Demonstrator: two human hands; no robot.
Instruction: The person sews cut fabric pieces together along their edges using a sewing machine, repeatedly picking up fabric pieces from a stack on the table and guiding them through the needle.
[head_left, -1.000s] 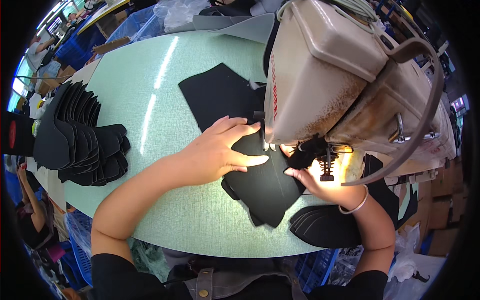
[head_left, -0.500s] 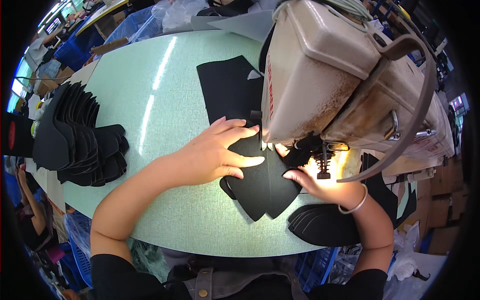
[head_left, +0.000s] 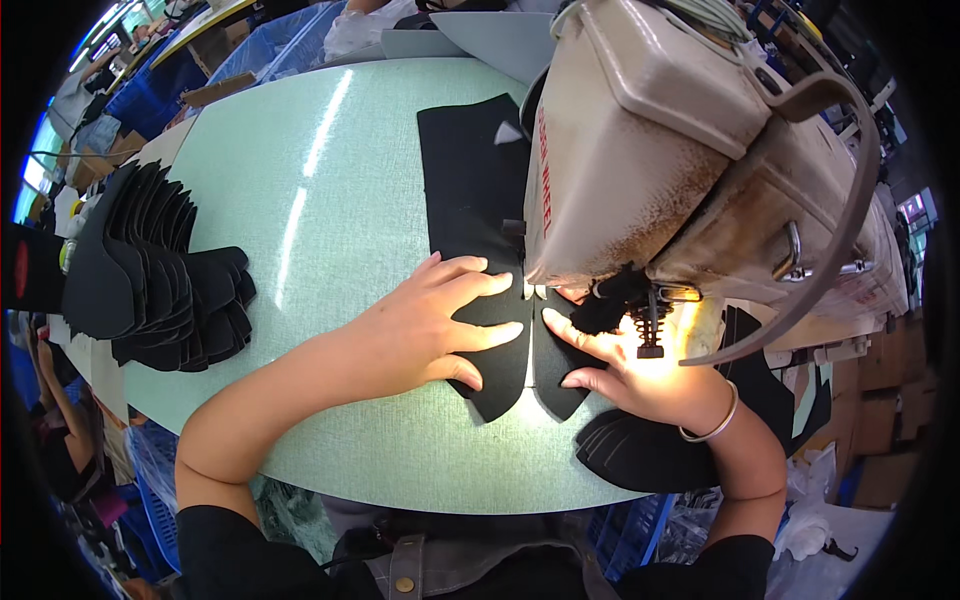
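Black fabric [head_left: 470, 190] lies flat beneath the head of a pale, rust-stained sewing machine [head_left: 640, 130]. Toward me it parts into two pointed flaps, with a narrow light gap between their edges. My left hand [head_left: 430, 322] rests on the left flap, its fingers spread. My right hand [head_left: 625, 372] presses the right flap with thumb and index finger apart; the machine's black parts and spring hide some of its other fingers. The needle area is brightly lit, but the needle itself cannot be made out.
A fanned stack of black cut pieces [head_left: 160, 280] sits at the table's left. More curved black pieces [head_left: 645, 452] lie under my right forearm. A curved grey lever [head_left: 850, 200] hangs off the machine's right side. Blue crates [head_left: 630, 535] stand below the table edge.
The fabric has shifted away from me under the machine, and a gap now shows between its two flaps. My right hand's index finger has come into view on the right flap.
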